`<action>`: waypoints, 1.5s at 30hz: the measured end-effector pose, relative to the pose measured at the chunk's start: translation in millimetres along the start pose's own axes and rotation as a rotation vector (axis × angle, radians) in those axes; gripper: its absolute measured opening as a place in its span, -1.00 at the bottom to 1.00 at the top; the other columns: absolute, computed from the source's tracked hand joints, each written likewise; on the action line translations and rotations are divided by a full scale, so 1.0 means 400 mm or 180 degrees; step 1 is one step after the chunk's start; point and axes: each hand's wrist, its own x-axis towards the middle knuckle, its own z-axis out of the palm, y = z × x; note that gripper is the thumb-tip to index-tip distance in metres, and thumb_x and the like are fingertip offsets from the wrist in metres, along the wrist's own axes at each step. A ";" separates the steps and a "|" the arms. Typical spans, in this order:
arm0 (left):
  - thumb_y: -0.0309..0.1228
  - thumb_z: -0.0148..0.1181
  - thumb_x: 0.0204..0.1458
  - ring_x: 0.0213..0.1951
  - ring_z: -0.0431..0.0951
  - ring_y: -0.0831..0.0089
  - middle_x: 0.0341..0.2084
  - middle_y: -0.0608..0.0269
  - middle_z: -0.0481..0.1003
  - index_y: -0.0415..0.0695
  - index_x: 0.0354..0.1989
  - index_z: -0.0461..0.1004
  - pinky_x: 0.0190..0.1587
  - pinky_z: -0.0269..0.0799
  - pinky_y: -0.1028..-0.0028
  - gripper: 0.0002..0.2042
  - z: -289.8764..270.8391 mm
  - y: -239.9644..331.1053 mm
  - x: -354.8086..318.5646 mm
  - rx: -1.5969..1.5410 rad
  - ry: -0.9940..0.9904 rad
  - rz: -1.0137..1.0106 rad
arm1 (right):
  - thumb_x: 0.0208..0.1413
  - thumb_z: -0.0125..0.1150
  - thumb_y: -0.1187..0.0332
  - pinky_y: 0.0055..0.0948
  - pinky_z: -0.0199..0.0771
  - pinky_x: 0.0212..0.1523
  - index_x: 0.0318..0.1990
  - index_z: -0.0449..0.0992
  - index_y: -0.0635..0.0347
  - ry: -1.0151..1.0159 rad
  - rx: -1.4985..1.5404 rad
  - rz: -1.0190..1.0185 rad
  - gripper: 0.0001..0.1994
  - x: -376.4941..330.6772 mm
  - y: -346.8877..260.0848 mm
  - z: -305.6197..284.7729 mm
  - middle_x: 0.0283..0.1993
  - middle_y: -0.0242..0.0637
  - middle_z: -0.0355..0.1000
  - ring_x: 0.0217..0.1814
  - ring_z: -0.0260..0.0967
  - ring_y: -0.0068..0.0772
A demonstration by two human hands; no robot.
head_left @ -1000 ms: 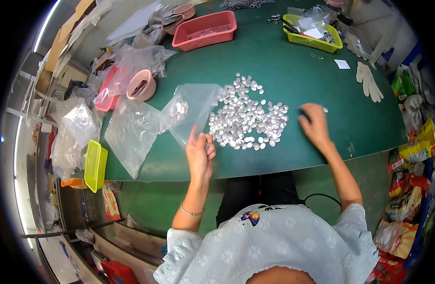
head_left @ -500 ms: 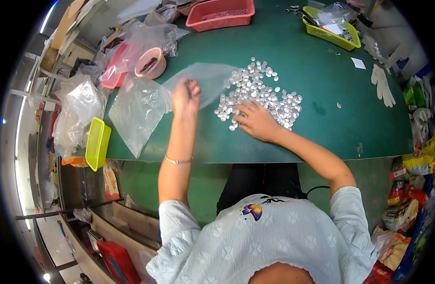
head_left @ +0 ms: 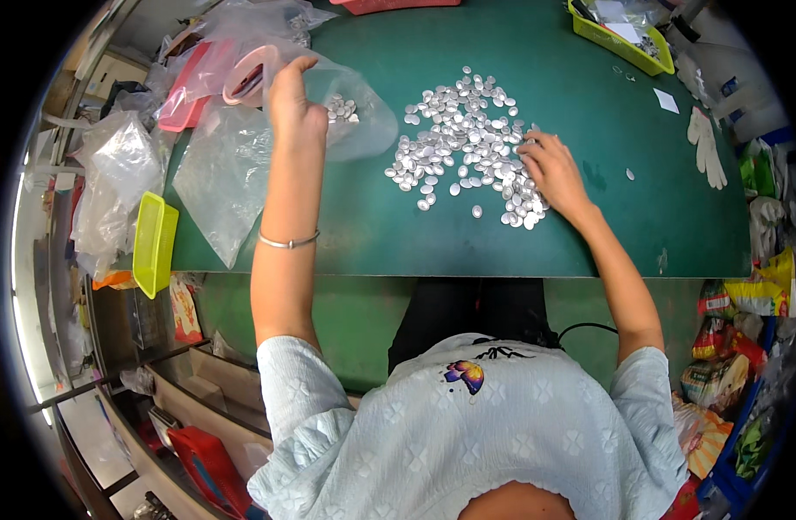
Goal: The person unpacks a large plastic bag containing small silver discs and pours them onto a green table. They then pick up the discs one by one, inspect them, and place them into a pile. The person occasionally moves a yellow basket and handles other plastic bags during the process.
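Note:
My left hand is closed on a clear plastic bag, raised over the left part of the green table. Through the film a small cluster of silver oval pieces shows. A loose pile of the same shiny metal pieces spreads across the middle of the table, to the right of the bag. At the right edge of that pile rests my right hand, fingers apart and slightly bent over the pieces. Whatever lies beneath its fingertips is hidden.
Another clear bag lies flat at the left, near a pink cup and a yellow-green basket. Far right are a yellow-green tray, a white card and a white glove. One piece lies apart.
My left hand has moved left with the bag, away from the pile, and pieces now show inside it. My right hand has shifted from the pile's near middle to its right edge.

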 end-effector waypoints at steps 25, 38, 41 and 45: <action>-0.53 0.08 -0.09 0.16 0.02 -0.09 0.10 0.16 0.18 -0.14 0.04 0.25 0.13 -0.12 -0.10 -0.56 -0.012 -0.452 -0.263 0.4058 -0.2116 0.2314 | -0.25 0.28 0.19 -0.06 0.02 0.03 -0.17 0.45 0.00 -0.0245 0.0075 0.0208 -0.61 -0.092 -0.032 -0.040 -0.01 -0.33 0.23 0.13 0.06 -0.15; -0.67 0.06 -0.22 0.18 0.07 0.02 0.10 0.18 0.21 -0.19 -0.05 0.33 0.15 0.06 0.06 -0.56 0.016 -0.403 -0.378 0.3591 -0.4271 0.2414 | -0.17 0.14 0.61 -0.37 0.30 -0.15 -0.34 0.48 0.28 0.0390 0.1097 0.0987 -0.83 -0.092 0.055 -0.078 -0.29 -0.25 0.42 -0.17 0.29 -0.19; -0.67 0.04 -0.18 0.17 0.11 0.04 0.08 0.04 0.22 -0.21 -0.02 0.31 0.16 0.05 0.13 -0.57 -0.008 -0.381 -0.324 0.3255 -0.3770 0.2149 | -0.15 0.17 0.53 -0.36 0.24 -0.06 -0.28 0.48 0.24 0.0138 0.1157 0.1087 -0.80 -0.108 0.049 -0.104 -0.16 -0.27 0.39 -0.04 0.24 -0.21; -0.59 -0.04 -0.02 0.16 0.12 0.02 0.09 -0.17 0.16 -0.27 0.02 0.24 0.18 0.03 0.27 -0.64 0.006 -0.386 -0.168 0.3569 -0.2040 0.2087 | -0.17 0.24 0.40 -0.29 0.08 0.07 -0.17 0.45 0.16 -0.0320 0.0961 0.0842 -0.68 -0.128 0.022 -0.124 0.00 -0.32 0.29 0.13 0.10 -0.22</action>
